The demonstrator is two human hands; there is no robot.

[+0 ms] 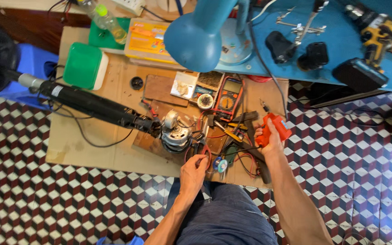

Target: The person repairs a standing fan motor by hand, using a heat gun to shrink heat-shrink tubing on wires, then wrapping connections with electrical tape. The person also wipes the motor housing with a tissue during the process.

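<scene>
1. A sheet of cardboard (82,149) is lying on the patterned tile floor (23,190), and nearly all the work is crowding onto its right half.
2. A red-cased multimeter (229,96) is sitting near the top of the cardboard, with a small tin (205,101) just beside it and a green plastic box (84,65) well apart to the left.
3. A blue desk lamp (195,37) is hanging over the top edge, hiding part of what lies under its shade.
4. A plastic bottle (110,21) is lying by a yellow-lidded case (147,40), and a yellow cordless drill (379,31) is resting on the blue bench (341,54) at the far right.
5. Pliers (232,131), red wires (209,152) and a small solder reel (220,164) are cluttering the space between the two hands.
6. The left hand (194,173) is reaching forward from above the knee, its fingers pinching together on the red wires beside the motor.
7. The right hand (268,138) is stretching out further right, wrist straight, fingers clamped round an orange soldering gun (274,128).
8. The soldering gun is being held near the cardboard's right edge, its body slanting up and to the right; I cannot tell where its tip is pointing.
9. A small electric motor (174,132) is standing near the middle of the cardboard.
10. A long black tube (91,103) is joining it, its long axis running up-left toward the blue stool (28,68).
</scene>
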